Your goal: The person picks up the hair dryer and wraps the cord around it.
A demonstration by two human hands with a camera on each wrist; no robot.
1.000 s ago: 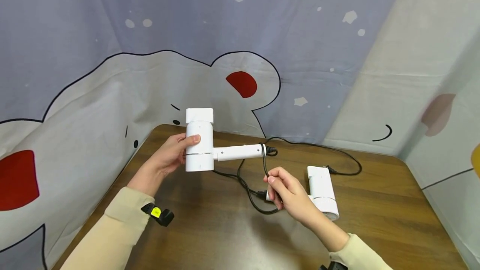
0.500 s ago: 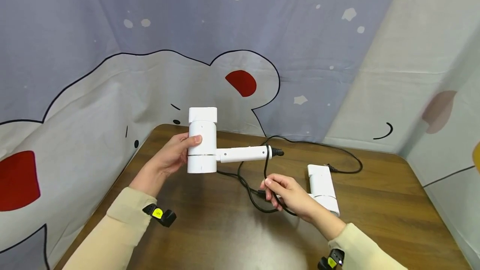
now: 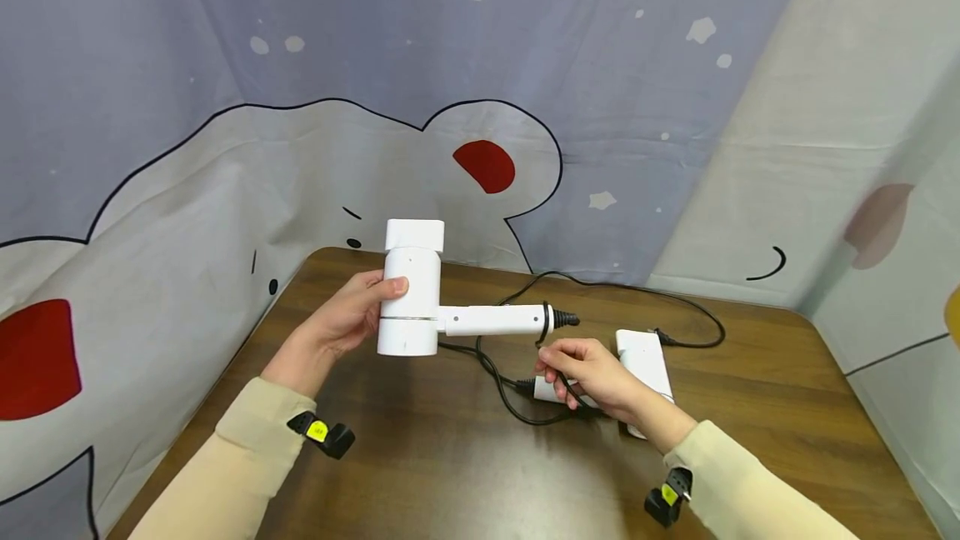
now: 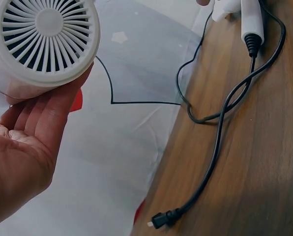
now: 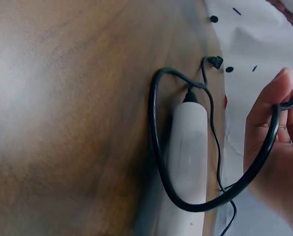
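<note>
My left hand (image 3: pixel 341 315) grips a white hair dryer (image 3: pixel 414 294) by its barrel, thumb on the near side, above the table's left half. Its handle points right, and a black power cord (image 3: pixel 545 325) loops round the handle's end beside the ribbed sleeve. In the left wrist view the round intake grille (image 4: pixel 49 44) faces the camera. My right hand (image 3: pixel 596 377), just below and right of that handle end, pinches the cord between thumb and fingers. In the right wrist view the cord (image 5: pixel 156 142) hangs from the right hand (image 5: pixel 279 157) in a wide curve.
A second white hair dryer (image 3: pixel 643 357) lies on the wooden table (image 3: pixel 450 473) behind my right hand, partly hidden. Its cord (image 3: pixel 675 298) runs along the back. A black plug (image 4: pixel 166 219) lies near the table edge. A patterned curtain (image 3: pixel 600 107) stands behind the table.
The held hair dryer has shifted right and slightly down with my left hand. My right hand has moved right, still pinching the cord, and the loop sits closer round the handle end.
</note>
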